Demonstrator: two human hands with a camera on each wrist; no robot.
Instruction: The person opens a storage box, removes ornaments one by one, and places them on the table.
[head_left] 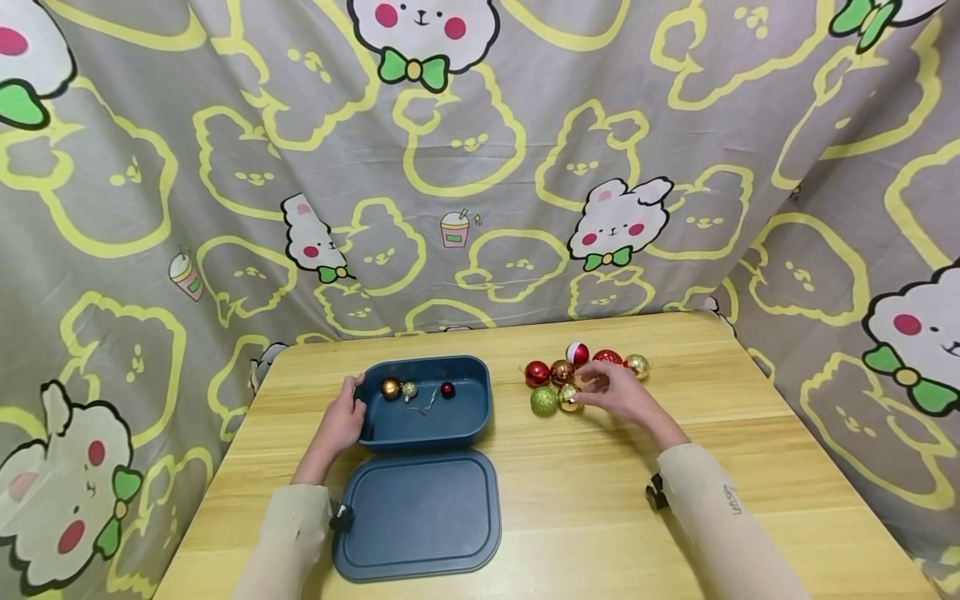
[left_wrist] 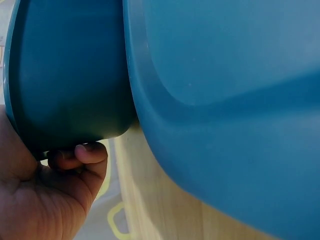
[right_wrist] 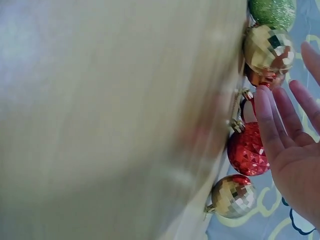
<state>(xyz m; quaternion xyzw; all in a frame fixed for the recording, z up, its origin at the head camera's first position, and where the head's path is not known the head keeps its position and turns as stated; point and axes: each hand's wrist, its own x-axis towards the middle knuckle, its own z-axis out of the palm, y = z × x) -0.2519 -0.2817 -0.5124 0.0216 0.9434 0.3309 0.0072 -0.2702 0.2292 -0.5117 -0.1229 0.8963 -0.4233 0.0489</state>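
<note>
Three ornaments [head_left: 390,388] lay in the blue box [head_left: 427,443], whose end wall the left hand [head_left: 345,417] pinched, probably to steady it; the right hand [head_left: 621,390] held its fingers [right_wrist: 267,120] spread beside the gold ball [right_wrist: 266,50] on the counter [head_left: 592,508].

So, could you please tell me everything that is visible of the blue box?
The box is dark blue, rectangular with rounded corners, and looks like smooth plastic. It stands on the wooden table, open side up, just beyond a flat blue lid. Three small balls lie inside it. The left hand grips its left end.
</note>
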